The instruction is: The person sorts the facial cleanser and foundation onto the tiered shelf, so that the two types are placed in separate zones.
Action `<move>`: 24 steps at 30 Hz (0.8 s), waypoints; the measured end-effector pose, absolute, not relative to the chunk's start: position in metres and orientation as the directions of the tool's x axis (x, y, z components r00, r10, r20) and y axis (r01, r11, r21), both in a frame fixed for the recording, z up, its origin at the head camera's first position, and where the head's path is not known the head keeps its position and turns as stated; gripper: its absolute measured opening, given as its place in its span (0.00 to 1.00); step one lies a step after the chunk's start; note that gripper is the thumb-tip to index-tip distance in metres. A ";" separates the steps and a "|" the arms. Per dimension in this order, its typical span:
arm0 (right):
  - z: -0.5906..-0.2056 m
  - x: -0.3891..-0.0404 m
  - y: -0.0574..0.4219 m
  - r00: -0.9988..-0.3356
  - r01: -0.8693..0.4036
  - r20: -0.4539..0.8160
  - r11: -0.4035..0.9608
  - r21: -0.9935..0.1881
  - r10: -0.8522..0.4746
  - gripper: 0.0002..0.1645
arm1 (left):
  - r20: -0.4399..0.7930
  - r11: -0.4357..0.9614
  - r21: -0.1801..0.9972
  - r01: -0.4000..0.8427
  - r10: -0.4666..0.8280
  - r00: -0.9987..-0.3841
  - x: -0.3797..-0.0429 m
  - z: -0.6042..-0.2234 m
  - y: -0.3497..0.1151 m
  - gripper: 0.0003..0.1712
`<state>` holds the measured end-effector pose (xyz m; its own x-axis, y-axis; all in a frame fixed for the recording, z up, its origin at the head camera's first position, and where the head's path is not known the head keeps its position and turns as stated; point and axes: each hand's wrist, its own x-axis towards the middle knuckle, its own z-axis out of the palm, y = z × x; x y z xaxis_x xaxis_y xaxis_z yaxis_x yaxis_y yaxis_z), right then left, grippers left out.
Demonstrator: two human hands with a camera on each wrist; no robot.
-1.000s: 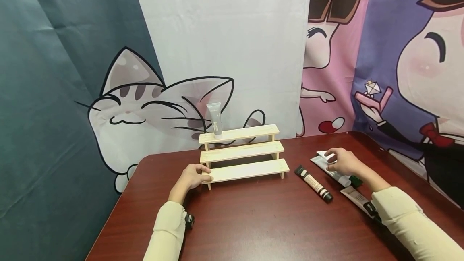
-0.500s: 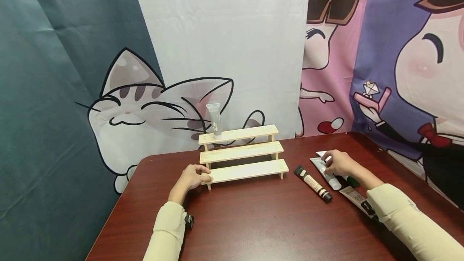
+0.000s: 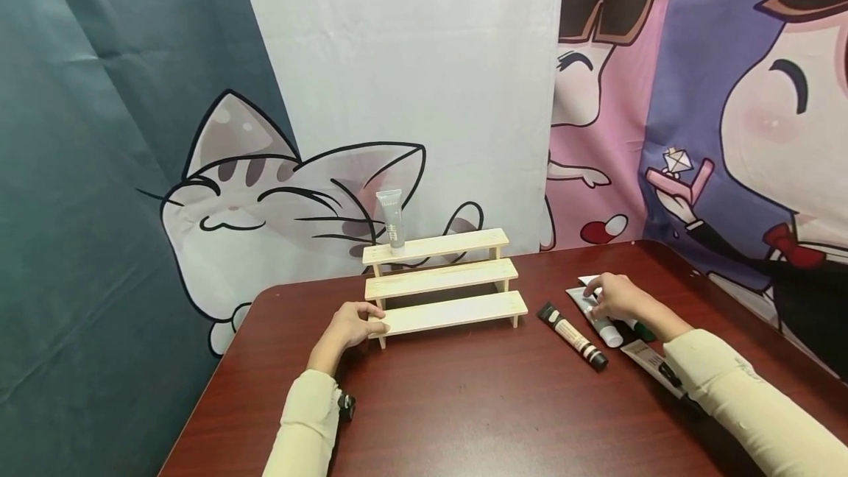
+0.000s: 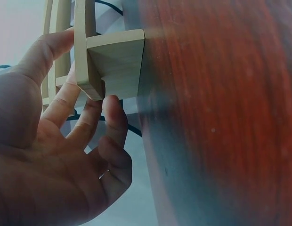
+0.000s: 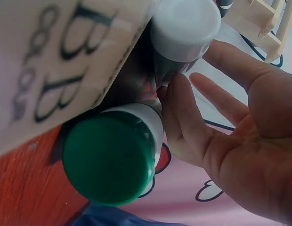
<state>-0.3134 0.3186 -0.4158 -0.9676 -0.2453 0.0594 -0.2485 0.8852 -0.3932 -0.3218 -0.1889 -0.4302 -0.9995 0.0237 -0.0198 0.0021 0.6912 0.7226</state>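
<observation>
My left hand (image 3: 347,326) grips the left end of the lowest tier of a three-step wooden display rack (image 3: 457,313). In the left wrist view the thumb lies on one side of the board (image 4: 82,52) and fingers on the other. A translucent squeeze tube (image 3: 392,219) stands cap-down on the rack's top step, at the left. At the table's right side my right hand (image 3: 623,297) pinches a grey squeeze tube (image 3: 605,328) with a white cap (image 5: 186,28), which lies on the table. Its fingers hide part of the tube.
Close beside the right hand lie a tube with a green cap (image 5: 108,157) and a beige tube (image 3: 652,366) lettered "BB". A dark-ended tube (image 3: 573,337) lies between them and the rack. A printed curtain (image 3: 424,79) hangs behind the table.
My right hand has come down onto the white-capped tube and taken hold of it, and that tube has shifted slightly left. The left hand stays on the rack.
</observation>
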 end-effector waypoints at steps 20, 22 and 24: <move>-0.418 -0.315 0.306 -0.967 -0.227 0.002 0.863 -0.451 -0.253 0.28 | -0.008 0.700 0.714 0.015 0.030 -1.000 -0.324 -0.431 -0.190 0.13; -0.419 -0.316 0.306 -0.971 -0.197 -0.021 0.847 -0.493 -0.238 0.29 | -0.008 0.704 0.710 0.015 0.029 -1.000 -0.324 -0.432 -0.190 0.13; -0.421 -0.318 0.306 -0.972 -0.182 -0.033 0.834 -0.521 -0.232 0.29 | -0.003 0.709 0.705 0.016 0.025 -1.000 -0.324 -0.433 -0.190 0.12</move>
<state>-0.3176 0.3056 -0.4213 -0.9721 -0.2322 -0.0326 -0.1818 0.8340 -0.5209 -0.3244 -0.1903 -0.4327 -0.9997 0.0253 -0.0031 0.0158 0.7086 0.7054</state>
